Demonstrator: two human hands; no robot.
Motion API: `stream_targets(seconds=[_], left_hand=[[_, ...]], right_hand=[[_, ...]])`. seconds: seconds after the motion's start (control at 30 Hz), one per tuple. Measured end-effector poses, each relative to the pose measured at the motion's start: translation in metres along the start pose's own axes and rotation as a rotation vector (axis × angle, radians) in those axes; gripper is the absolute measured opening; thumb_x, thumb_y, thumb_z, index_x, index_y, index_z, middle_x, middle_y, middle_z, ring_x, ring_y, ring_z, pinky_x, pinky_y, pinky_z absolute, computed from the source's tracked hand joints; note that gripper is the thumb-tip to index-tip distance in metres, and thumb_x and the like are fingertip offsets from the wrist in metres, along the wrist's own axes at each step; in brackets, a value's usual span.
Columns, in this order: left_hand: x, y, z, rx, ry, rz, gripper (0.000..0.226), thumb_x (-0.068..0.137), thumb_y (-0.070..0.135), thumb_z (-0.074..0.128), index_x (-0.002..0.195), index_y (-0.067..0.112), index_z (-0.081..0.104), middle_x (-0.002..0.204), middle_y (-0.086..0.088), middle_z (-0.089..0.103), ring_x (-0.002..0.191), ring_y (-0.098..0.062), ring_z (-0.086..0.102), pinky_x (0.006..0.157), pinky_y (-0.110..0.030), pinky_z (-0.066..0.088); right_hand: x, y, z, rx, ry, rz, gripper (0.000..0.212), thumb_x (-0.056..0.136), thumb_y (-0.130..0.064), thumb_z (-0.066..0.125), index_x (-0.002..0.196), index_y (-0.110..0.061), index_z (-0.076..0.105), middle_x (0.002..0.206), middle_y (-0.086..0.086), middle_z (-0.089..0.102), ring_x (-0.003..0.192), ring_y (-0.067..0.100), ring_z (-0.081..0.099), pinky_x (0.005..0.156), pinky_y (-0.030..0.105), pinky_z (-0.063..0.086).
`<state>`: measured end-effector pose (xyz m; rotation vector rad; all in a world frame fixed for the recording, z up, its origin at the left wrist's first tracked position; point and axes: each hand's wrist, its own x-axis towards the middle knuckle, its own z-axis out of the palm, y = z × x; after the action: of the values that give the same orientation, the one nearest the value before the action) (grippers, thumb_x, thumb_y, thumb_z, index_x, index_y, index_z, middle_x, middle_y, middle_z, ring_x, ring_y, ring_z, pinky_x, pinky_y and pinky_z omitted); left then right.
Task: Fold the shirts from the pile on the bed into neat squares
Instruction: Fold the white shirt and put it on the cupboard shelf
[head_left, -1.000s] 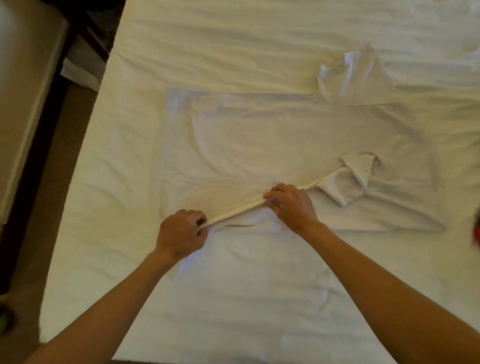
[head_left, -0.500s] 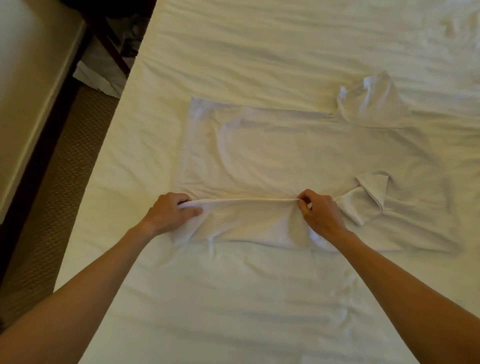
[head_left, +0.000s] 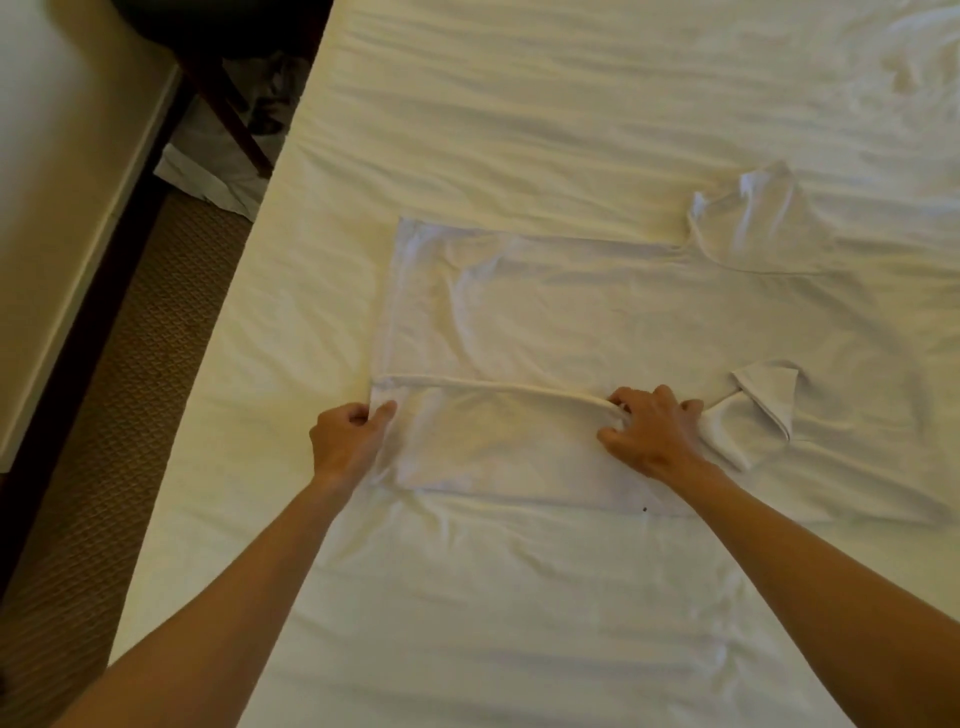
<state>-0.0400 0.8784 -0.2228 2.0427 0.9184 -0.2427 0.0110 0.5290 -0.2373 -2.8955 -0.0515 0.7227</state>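
A white shirt (head_left: 597, 317) lies flat on the white bed sheet (head_left: 519, 104), its hem to the left and sleeves to the right. Its near long side is folded over onto the body as a strip (head_left: 498, 441). My left hand (head_left: 348, 441) pinches the strip's hem corner at the left. My right hand (head_left: 649, 436) grips the strip's folded edge near the near sleeve (head_left: 763, 410), which lies doubled back. The far sleeve (head_left: 753, 218) sticks out toward the back.
The bed's left edge (head_left: 223, 332) drops to brown carpet (head_left: 119, 374). A pale piece of furniture (head_left: 67, 182) stands at the far left, with a dark wooden leg (head_left: 234, 130) and crumpled white material (head_left: 208, 176) beyond. Rumpled sheet lies at the top right.
My hands have spread apart along the folded strip, the left one sliding to the hem corner. The fold has moved from raised to lying down on the shirt body.
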Motion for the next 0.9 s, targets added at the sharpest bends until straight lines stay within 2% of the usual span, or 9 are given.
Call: stream_targets(seconds=[0.1, 0.2, 0.27, 0.37, 0.43, 0.53, 0.63, 0.77, 0.9], left_hand=[[0.003, -0.003, -0.001, -0.002, 0.034, 0.124, 0.028, 0.095, 0.025, 0.061, 0.076, 0.004, 0.063, 0.068, -0.004, 0.062, 0.063, -0.017, 0.052, 0.054, -0.025, 0.038], [0.012, -0.013, -0.002, 0.035, 0.064, 0.127, 0.031, 0.098, 0.028, 0.058, 0.074, 0.009, 0.059, 0.067, -0.003, 0.058, 0.065, -0.023, 0.051, 0.054, -0.03, 0.037], [0.015, -0.019, 0.001, 0.089, 0.071, 0.125, 0.027, 0.098, 0.03, 0.058, 0.08, 0.01, 0.063, 0.075, -0.006, 0.064, 0.074, -0.028, 0.057, 0.058, -0.033, 0.039], [0.006, -0.011, 0.017, 0.179, 0.204, 0.179, 0.029, 0.092, 0.025, 0.067, 0.113, 0.006, 0.063, 0.112, -0.016, 0.063, 0.102, -0.037, 0.058, 0.084, -0.042, 0.047], [-0.006, 0.001, 0.042, 0.285, 0.287, 0.363, 0.042, 0.087, 0.02, 0.071, 0.124, 0.004, 0.058, 0.125, -0.02, 0.056, 0.115, -0.039, 0.051, 0.096, -0.051, 0.044], [-0.034, 0.031, 0.097, 0.291, 0.121, 0.769, 0.03, 0.088, 0.022, 0.061, 0.115, 0.009, 0.066, 0.114, -0.015, 0.063, 0.11, -0.036, 0.058, 0.095, -0.048, 0.048], [-0.066, 0.065, 0.156, 0.318, -0.114, 0.974, 0.024, 0.088, 0.028, 0.055, 0.101, 0.016, 0.071, 0.1, -0.003, 0.069, 0.095, -0.028, 0.063, 0.082, -0.039, 0.053], [-0.095, 0.105, 0.222, 0.331, -0.25, 0.952, 0.033, 0.091, 0.039, 0.047, 0.1, 0.018, 0.07, 0.1, 0.001, 0.069, 0.095, -0.027, 0.063, 0.081, -0.041, 0.052], [-0.122, 0.151, 0.276, 0.481, -0.342, 0.91, 0.054, 0.086, 0.061, 0.055, 0.12, 0.021, 0.065, 0.12, 0.001, 0.064, 0.115, -0.027, 0.057, 0.091, -0.043, 0.044]], right_hand=[[0.011, -0.002, -0.006, 0.027, 0.076, -0.007, 0.024, 0.083, -0.037, 0.042, 0.08, -0.024, 0.063, 0.076, -0.001, 0.056, 0.09, 0.027, 0.055, 0.08, 0.039, 0.021], [0.015, 0.004, 0.0, 0.044, 0.131, -0.042, 0.022, 0.092, -0.032, 0.048, 0.101, -0.025, 0.067, 0.097, 0.0, 0.063, 0.098, 0.025, 0.058, 0.085, 0.041, 0.025], [0.009, 0.013, 0.008, 0.007, 0.123, -0.095, 0.035, 0.089, -0.04, 0.052, 0.119, -0.028, 0.062, 0.114, -0.002, 0.06, 0.108, 0.024, 0.055, 0.093, 0.045, 0.028], [-0.002, 0.034, 0.009, 0.099, 0.283, -0.119, 0.044, 0.075, -0.037, 0.055, 0.116, -0.024, 0.064, 0.113, 0.0, 0.061, 0.103, 0.027, 0.056, 0.094, 0.048, 0.034], [-0.01, 0.054, 0.006, 0.164, 0.413, -0.1, 0.041, 0.071, -0.024, 0.058, 0.111, -0.019, 0.066, 0.11, 0.003, 0.062, 0.099, 0.03, 0.058, 0.09, 0.046, 0.039], [-0.022, 0.089, -0.003, 0.243, 0.541, 0.0, 0.047, 0.065, -0.014, 0.053, 0.111, -0.016, 0.065, 0.114, 0.006, 0.06, 0.105, 0.03, 0.053, 0.087, 0.043, 0.042], [-0.031, 0.134, -0.008, 0.329, 0.612, 0.189, 0.048, 0.067, -0.009, 0.05, 0.112, -0.018, 0.064, 0.119, 0.007, 0.058, 0.109, 0.033, 0.051, 0.085, 0.047, 0.044], [-0.039, 0.202, -0.011, 0.384, 0.491, 0.403, 0.048, 0.078, -0.003, 0.055, 0.125, -0.017, 0.057, 0.135, 0.006, 0.052, 0.12, 0.036, 0.047, 0.095, 0.05, 0.04], [-0.034, 0.251, -0.019, 0.377, 0.238, 0.464, 0.049, 0.094, -0.023, 0.05, 0.143, -0.021, 0.044, 0.149, 0.005, 0.044, 0.131, 0.031, 0.042, 0.103, 0.049, 0.034]])
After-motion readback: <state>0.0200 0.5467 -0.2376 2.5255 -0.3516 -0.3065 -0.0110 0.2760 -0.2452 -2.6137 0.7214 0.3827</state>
